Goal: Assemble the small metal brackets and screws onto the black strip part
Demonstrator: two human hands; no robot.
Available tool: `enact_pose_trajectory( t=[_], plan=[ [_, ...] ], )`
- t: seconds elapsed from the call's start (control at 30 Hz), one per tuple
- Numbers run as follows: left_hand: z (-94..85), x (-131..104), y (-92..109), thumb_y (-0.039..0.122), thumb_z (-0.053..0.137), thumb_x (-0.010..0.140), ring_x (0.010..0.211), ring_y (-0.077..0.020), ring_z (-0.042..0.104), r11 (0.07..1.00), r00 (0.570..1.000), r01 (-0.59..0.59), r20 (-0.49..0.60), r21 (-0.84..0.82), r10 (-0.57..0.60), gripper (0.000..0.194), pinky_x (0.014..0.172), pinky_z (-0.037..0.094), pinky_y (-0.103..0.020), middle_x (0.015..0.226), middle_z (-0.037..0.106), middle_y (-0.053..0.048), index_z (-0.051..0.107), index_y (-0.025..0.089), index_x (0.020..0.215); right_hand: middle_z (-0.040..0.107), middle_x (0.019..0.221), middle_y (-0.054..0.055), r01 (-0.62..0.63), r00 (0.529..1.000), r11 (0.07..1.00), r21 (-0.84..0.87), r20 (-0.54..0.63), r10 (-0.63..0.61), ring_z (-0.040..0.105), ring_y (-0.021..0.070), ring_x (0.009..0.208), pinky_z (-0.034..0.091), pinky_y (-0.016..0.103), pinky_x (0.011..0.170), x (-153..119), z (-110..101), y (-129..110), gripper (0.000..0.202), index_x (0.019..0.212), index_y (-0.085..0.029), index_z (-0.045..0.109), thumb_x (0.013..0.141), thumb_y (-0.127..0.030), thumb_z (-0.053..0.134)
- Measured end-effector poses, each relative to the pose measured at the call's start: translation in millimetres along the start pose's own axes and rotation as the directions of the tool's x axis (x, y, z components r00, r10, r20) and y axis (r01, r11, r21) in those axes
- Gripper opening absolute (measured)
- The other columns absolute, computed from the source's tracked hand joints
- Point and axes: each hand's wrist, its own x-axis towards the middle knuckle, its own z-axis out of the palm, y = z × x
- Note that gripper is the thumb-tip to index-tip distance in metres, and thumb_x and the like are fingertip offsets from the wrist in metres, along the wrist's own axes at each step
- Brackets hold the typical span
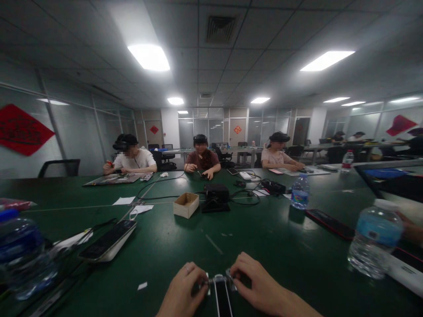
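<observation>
Slim device (223, 300), between left grip (185, 287), right grip (253, 277)

We see a slim, long device (223, 298) with a dark face turned up and a pale frame, pointing away from us over the green counter (185, 237); its near end runs out of view. Its far end is light-coloured. Just beside it on the left, we see a small shiny piece (208, 285) at the fingertips of the left hand (185, 288); on the right, a second glossy piece (229, 276) at those of the right hand (254, 281). We cannot tell whether either joins the device.
</observation>
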Motion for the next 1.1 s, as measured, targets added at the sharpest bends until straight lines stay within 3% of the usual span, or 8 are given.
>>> enact_pose_trajectory(
  t=[0.2,0.43,0.67,0.87,1.1],
  plan=[
    [-3.7,-1,3,0.018,0.052,0.085,0.082,-0.0184,0.059,0.999,1.0,-0.019,0.013,-0.046,0.02,0.013,0.074,0.047,-0.027,0.085,0.064,-0.003,0.064,0.02,0.083,0.06,0.085,0.005,0.012,1.0,1.0,0.005,0.013,-0.012,0.055,0.0173,0.083,0.045,0.029,0.073,0,-4,-4,0.013,0.086,-0.017,0.062,0.078,-0.009,0.054],
    [-7.3,0,8,0.018,0.057,0.081,0.085,-0.0188,0.059,0.996,0.995,0.088,0.052,-0.032,-0.086,0.013,0.075,0.046,-0.027,0.089,0.064,-0.003,0.067,0.021,0.088,0.058,0.084,0.004,-0.023,1.0,0.999,-0.028,0.002,0.023,0.054,0.0167,0.081,0.044,0.029,0.072,0,-3,-3,0.017,0.088,-0.017,0.06,0.075,-0.007,0.056],
    [-10.7,-1,12,0.018,0.052,0.085,0.084,-0.0189,0.059,0.997,0.998,0.034,0.054,-0.066,-0.03,0.013,0.075,0.046,-0.028,0.089,0.064,-0.005,0.065,0.019,0.087,0.058,0.084,0.004,-0.01,1.0,1.0,-0.024,0.015,0.011,0.054,0.017,0.081,0.043,0.029,0.071,-1,-4,-4,0.013,0.086,-0.017,0.06,0.076,-0.009,0.056],
    [-10.3,0,12,0.021,0.054,0.085,0.084,-0.0202,0.059,0.996,0.995,0.076,0.069,-0.045,-0.073,0.013,0.076,0.046,-0.03,0.089,0.063,-0.004,0.065,0.019,0.091,0.057,0.086,0.004,-0.012,1.0,1.0,-0.005,-0.007,0.012,0.053,0.0162,0.08,0.044,0.029,0.072,-1,-2,0,0.012,0.087,-0.017,0.059,0.077,-0.01,0.057],
    [-9.5,0,12,0.022,0.051,0.088,0.084,-0.0201,0.058,0.998,0.998,0.039,0.054,-0.055,-0.036,0.014,0.076,0.045,-0.031,0.089,0.063,-0.005,0.064,0.018,0.089,0.059,0.085,0.005,-0.021,0.999,1.0,-0.018,0.029,0.021,0.054,0.018,0.082,0.044,0.031,0.074,-2,-6,-8,0.009,0.087,-0.017,0.06,0.083,-0.013,0.053]
  ],
)
